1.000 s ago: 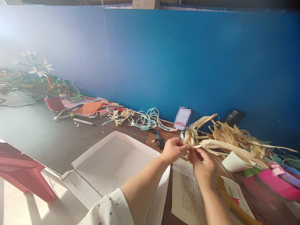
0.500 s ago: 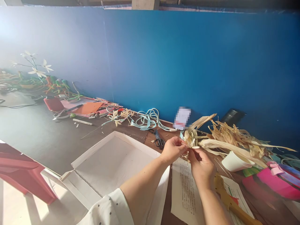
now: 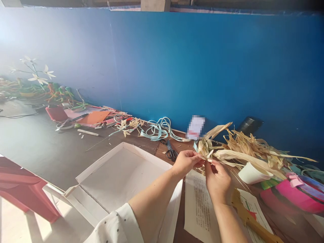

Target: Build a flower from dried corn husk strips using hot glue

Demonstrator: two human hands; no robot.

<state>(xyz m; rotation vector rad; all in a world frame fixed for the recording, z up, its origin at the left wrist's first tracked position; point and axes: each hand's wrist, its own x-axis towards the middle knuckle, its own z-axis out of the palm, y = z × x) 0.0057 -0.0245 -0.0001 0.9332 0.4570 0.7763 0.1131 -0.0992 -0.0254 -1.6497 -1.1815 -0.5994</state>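
My left hand and my right hand meet above the table, fingers pinched together. Between the fingertips is a small corn husk flower with pale, pointed petals; its base is hidden by the fingers. Just behind it lies a bunch of dried corn husk. Left of my left hand rest black-handled scissors. Under my right hand is a printed sheet, and a yellow glue gun lies beside my right forearm.
An open white box lid lies left of my arms. Dried husks, a white cup and a pink bag are on the right. Pale blue cord, finished flowers and orange paper line the blue wall.
The flower has turned slightly between my fingertips, and its petals show at a different angle. Both hands stay pinched in nearly the same place.
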